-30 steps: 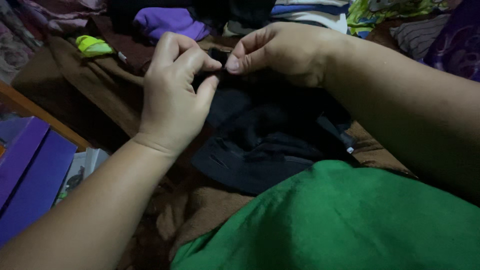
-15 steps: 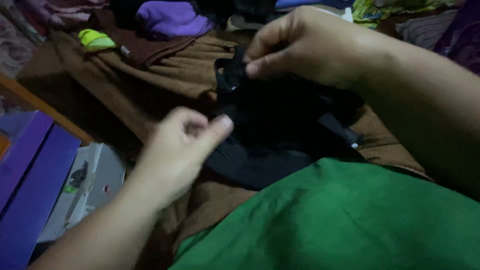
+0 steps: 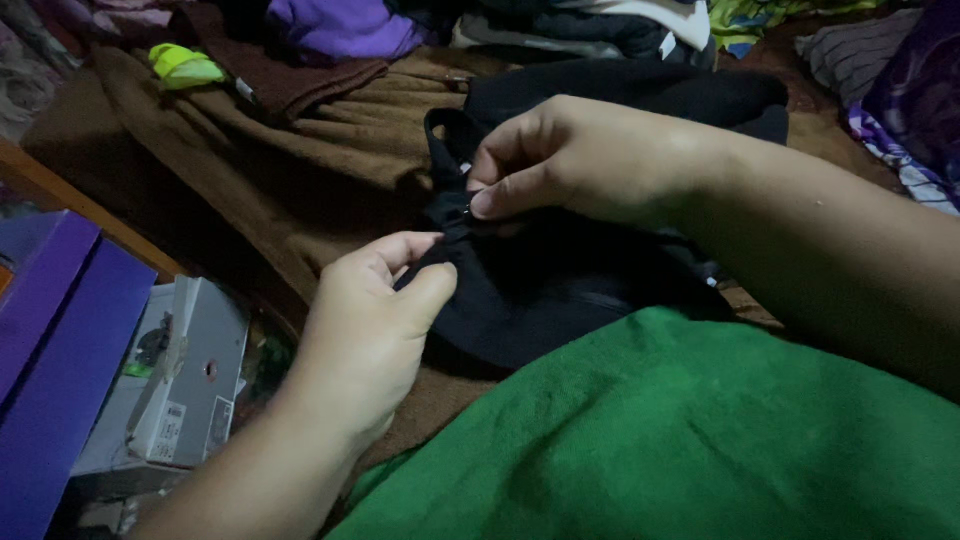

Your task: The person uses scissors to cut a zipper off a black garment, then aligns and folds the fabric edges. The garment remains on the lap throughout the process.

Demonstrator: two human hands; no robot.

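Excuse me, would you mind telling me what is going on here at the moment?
A person is handling a black garment with both bare hands over a brown blanket. The left hand pinches one edge of the fabric between thumb and fingers, and the right hand pinches it just above, beside a thin black strap. A green cloth covers the foreground. A purple box and a white carton sit to the left, with heaped clothes behind.
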